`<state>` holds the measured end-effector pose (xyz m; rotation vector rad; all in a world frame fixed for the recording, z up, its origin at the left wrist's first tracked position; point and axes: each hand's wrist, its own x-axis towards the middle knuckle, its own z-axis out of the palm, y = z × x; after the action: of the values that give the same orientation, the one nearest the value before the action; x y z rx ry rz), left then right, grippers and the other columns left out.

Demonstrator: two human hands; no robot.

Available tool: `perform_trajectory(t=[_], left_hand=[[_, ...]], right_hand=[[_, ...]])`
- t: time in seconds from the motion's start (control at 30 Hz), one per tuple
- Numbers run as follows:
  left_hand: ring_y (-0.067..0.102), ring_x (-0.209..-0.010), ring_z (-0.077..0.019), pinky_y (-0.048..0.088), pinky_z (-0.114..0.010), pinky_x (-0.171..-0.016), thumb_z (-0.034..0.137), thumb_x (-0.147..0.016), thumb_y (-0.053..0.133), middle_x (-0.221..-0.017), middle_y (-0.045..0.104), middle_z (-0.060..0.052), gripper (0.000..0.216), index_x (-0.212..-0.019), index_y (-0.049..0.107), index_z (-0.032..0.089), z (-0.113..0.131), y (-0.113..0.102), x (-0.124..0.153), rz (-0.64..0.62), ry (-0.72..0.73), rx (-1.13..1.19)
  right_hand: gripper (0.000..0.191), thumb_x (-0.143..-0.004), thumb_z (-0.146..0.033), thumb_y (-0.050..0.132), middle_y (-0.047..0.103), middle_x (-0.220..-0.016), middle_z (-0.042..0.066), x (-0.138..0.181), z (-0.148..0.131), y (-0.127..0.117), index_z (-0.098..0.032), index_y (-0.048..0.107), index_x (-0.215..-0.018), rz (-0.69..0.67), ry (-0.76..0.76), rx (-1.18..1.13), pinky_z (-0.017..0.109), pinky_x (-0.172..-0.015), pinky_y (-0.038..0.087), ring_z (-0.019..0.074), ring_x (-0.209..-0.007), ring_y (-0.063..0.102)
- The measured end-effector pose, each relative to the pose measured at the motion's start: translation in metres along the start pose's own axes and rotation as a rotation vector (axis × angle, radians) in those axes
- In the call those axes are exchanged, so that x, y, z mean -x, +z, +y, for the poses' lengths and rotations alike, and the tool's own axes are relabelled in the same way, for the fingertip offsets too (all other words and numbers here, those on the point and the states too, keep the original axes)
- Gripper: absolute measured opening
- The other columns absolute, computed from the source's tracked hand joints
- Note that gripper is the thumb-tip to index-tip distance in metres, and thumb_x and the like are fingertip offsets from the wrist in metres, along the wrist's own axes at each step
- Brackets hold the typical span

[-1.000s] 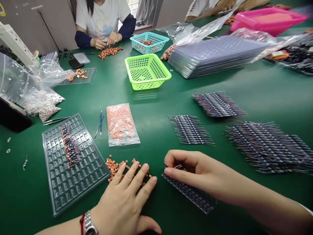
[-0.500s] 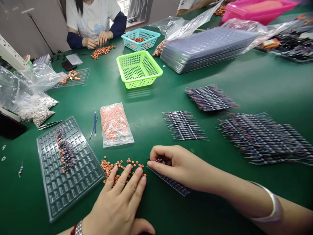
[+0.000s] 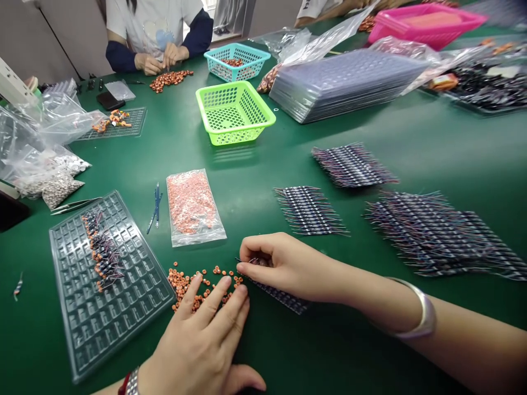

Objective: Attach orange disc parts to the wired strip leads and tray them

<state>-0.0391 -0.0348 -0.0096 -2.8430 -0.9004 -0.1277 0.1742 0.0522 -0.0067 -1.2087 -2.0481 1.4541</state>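
1. our left hand (image 3: 201,343) makes a wide grip, fingers spread over the orange bits (image 3: 177,282). if it pushes too hard, we think they could scatter over the table (image 3: 321,351).
2. our right hand (image 3: 284,266) has a narrow grip. thumb and finger pinch the far end of the dark strip (image 3: 286,299), though we can't tell just which part they hold.
3. that strip could twist or slip, we guess, if the pinch is loose or pulls sideways.
4. the strip seems to lie on the table, partly hidden under our right hand, just right of the orange bits.
5. its long way runs slantwise: the far end points left and away from us, beside the orange bits; the near end points right and closer to us.
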Motion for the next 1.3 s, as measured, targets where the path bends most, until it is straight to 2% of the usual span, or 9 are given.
perform_trajectory(t=[0.13, 0.27, 0.5, 0.77, 1.0, 1.3], left_hand=[[0.041, -0.135, -0.026, 0.002, -0.048, -0.122, 0.057, -0.096, 0.037, -0.143, 0.052, -0.003, 0.06, -0.133, 0.053, 0.012, -0.001, -0.001, 0.003, 0.034, 0.005, 0.039], [0.046, -0.132, -0.0259, 0.002, -0.048, -0.122, 0.056, -0.096, 0.039, -0.138, 0.057, -0.004, 0.06, -0.134, 0.052, 0.012, -0.001, 0.0, 0.004, 0.053, -0.006, 0.061], [0.037, -0.137, -0.025, -0.004, -0.046, -0.122, 0.064, -0.094, 0.032, -0.148, 0.046, -0.001, 0.07, -0.141, 0.044, 0.013, 0.0, 0.002, -0.002, -0.031, -0.048, 0.041], [0.043, -0.132, -0.0247, -0.002, -0.048, -0.122, 0.062, -0.095, 0.034, -0.141, 0.054, -0.002, 0.066, -0.136, 0.05, 0.012, -0.002, 0.001, -0.001, 0.017, -0.002, 0.053], [0.043, -0.133, -0.0249, 0.0, -0.048, -0.122, 0.06, -0.096, 0.034, -0.144, 0.051, -0.003, 0.065, -0.138, 0.047, 0.012, -0.002, 0.002, 0.0, 0.012, -0.006, 0.05], [0.042, -0.134, -0.0251, 0.007, -0.048, -0.121, 0.065, -0.094, 0.029, -0.144, 0.051, -0.005, 0.07, -0.136, 0.05, 0.014, -0.003, 0.003, 0.0, 0.033, -0.015, 0.033]], right_hand=[[0.025, -0.084, -0.037, 0.052, 0.049, -0.058, -0.003, 0.001, 0.001, 0.0, -0.019, 0.05, -0.067, -0.027, 0.006, 0.0, 0.022, -0.047, 0.033, 0.0128, -0.052, 0.043], [0.024, -0.085, -0.035, 0.05, 0.049, -0.059, -0.002, 0.005, 0.002, 0.0, -0.019, 0.05, -0.067, -0.052, -0.02, 0.046, 0.022, -0.048, 0.034, 0.0126, -0.053, 0.042], [0.024, -0.084, -0.034, 0.051, 0.049, -0.058, -0.002, 0.006, 0.001, 0.0, -0.019, 0.049, -0.066, -0.043, -0.009, 0.018, 0.022, -0.047, 0.032, 0.0121, -0.051, 0.041], [0.022, -0.082, -0.033, 0.052, 0.045, -0.054, -0.004, 0.011, 0.002, 0.007, -0.019, 0.048, -0.065, 0.027, 0.033, -0.026, 0.021, -0.044, 0.029, 0.0116, -0.049, 0.038], [0.023, -0.084, -0.034, 0.051, 0.046, -0.054, -0.004, 0.009, 0.003, 0.009, -0.02, 0.048, -0.065, 0.056, 0.008, -0.009, 0.022, -0.044, 0.029, 0.012, -0.049, 0.039], [0.023, -0.085, -0.034, 0.052, 0.044, -0.055, -0.005, 0.011, 0.004, 0.007, -0.02, 0.048, -0.066, 0.038, 0.015, -0.039, 0.021, -0.044, 0.028, 0.0116, -0.049, 0.037]])
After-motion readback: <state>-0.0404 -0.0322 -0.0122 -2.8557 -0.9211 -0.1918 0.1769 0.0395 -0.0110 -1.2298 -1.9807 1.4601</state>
